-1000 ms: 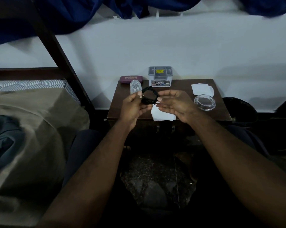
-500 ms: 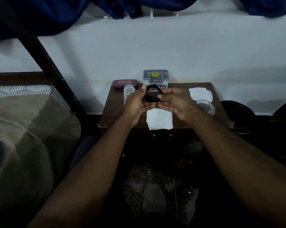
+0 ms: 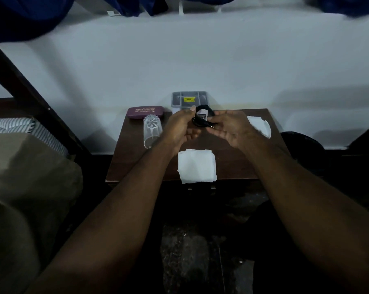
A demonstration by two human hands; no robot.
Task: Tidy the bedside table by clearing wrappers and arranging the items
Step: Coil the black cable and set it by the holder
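**Coiled cable held over the bench**

The black cable (image 3: 201, 122) is light, limp and a little springy, so I judge its loops will spread unless it is pinched where the turns cross, not by the plug end. It is thin, matte and wound into a small ring. It hangs above the far middle of the bench (image 3: 232, 164), between the left hand (image 3: 179, 129) and the right hand (image 3: 230, 129). The fingers of both curl onto it. A white paper sheet (image 3: 197, 166) lies at the near edge. A glass (image 3: 151, 130) stands on the left.
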